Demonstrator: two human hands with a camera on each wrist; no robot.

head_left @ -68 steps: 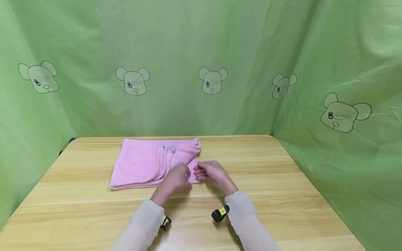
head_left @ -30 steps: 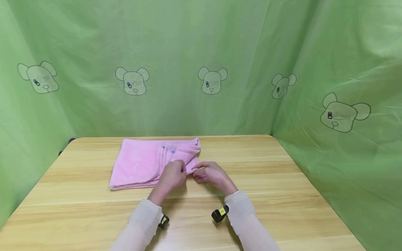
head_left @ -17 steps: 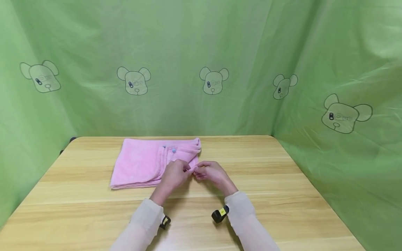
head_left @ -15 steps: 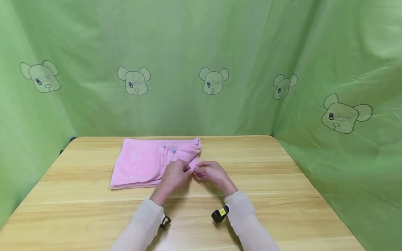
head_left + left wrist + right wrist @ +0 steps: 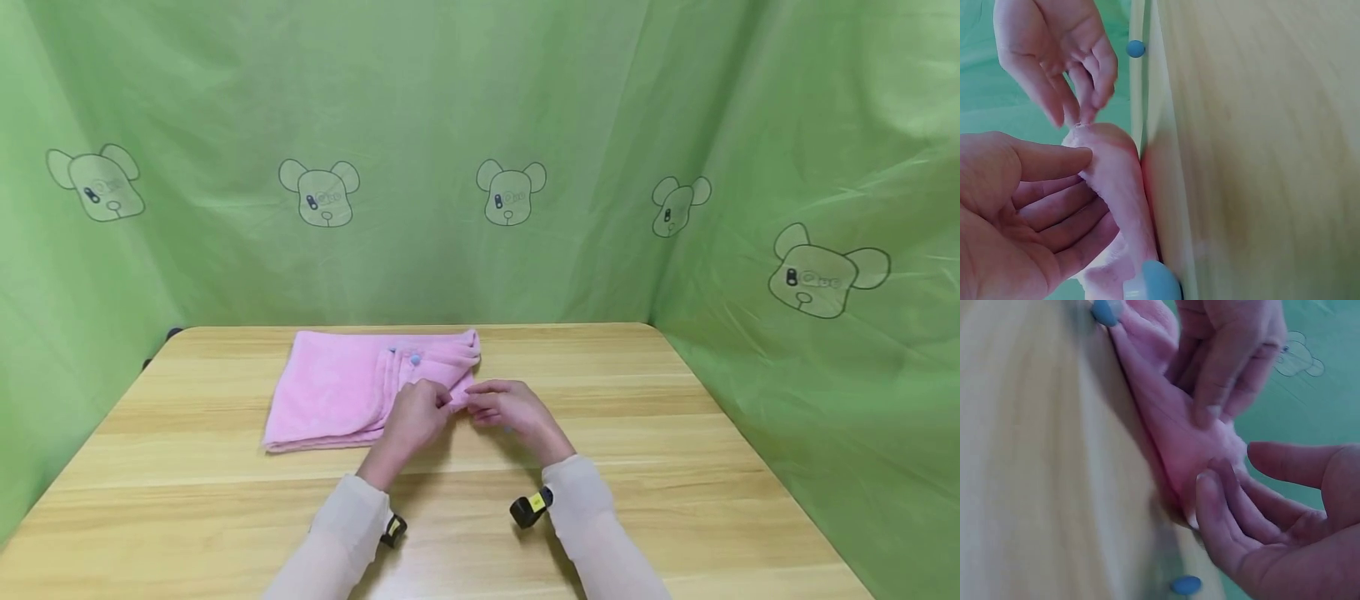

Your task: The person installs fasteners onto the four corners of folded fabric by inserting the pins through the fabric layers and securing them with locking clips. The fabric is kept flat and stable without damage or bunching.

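A pink plush towel (image 5: pixel 326 387) lies folded on the wooden table, with a blue round button (image 5: pixel 415 359) on its upper layer. At its near right corner, my left hand (image 5: pixel 417 414) pinches the lifted edge between thumb and fingers, the thumb on top in the left wrist view. My right hand (image 5: pixel 513 411) is beside that corner, its fingertips right at the cloth and its thumb apart from them in the right wrist view. A second blue button (image 5: pixel 1186 585) shows below the right hand, close over the tabletop. Part of the towel is hidden behind the left hand.
The wooden table (image 5: pixel 637 483) carries the towel toward its back left. Green curtains (image 5: pixel 405 100) printed with bear heads hang behind it and on both sides. Each wrist wears a black camera (image 5: pixel 528 508) beneath a pale sleeve.
The left hand has come from loosely beside the corner to pinching its edge, raising it. The right hand's fingers have just shifted slightly up and right, and a blue button now shows beneath that hand.
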